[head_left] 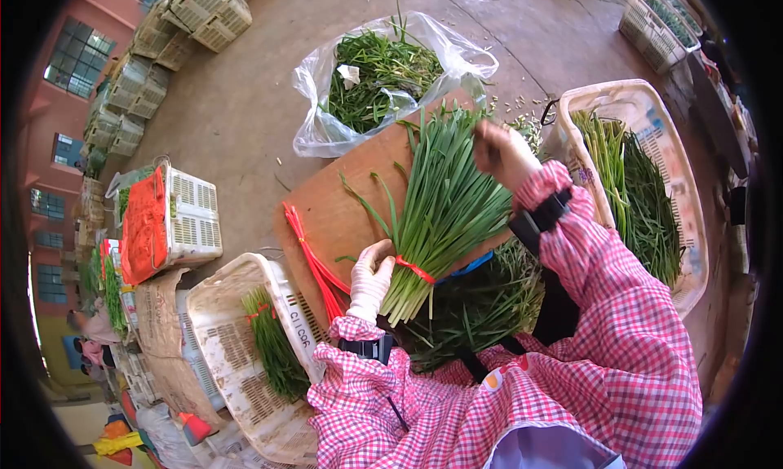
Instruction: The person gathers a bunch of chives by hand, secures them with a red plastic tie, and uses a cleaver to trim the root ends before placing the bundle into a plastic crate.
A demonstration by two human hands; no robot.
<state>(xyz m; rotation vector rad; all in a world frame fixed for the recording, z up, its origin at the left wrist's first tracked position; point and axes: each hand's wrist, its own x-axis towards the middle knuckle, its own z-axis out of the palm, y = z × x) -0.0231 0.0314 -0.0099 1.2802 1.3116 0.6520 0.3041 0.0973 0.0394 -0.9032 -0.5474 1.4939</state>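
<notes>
A bunch of garlic chives [444,200] lies on a brown board [326,200], bound near its cut ends by a red tie [416,269]. My left hand [373,275], with a white covering on its fingers and wrist, is closed on the stem end beside the tie. Over at the leafy tips, my right hand [504,152] has its fingers curled together; what they hold, if anything, is hidden. Several loose red ties [314,257] lie on the board to the left of the bunch. A few stray chive stalks [377,204] stick out to its left.
Beyond the board, an open plastic bag [314,130] holds loose greens. A crate [693,216] of chives stands at right, and another crate [220,330] with a tied bunch at lower left. Trimmings [481,306] pile below the board. Stacked crates [204,12] line the far wall.
</notes>
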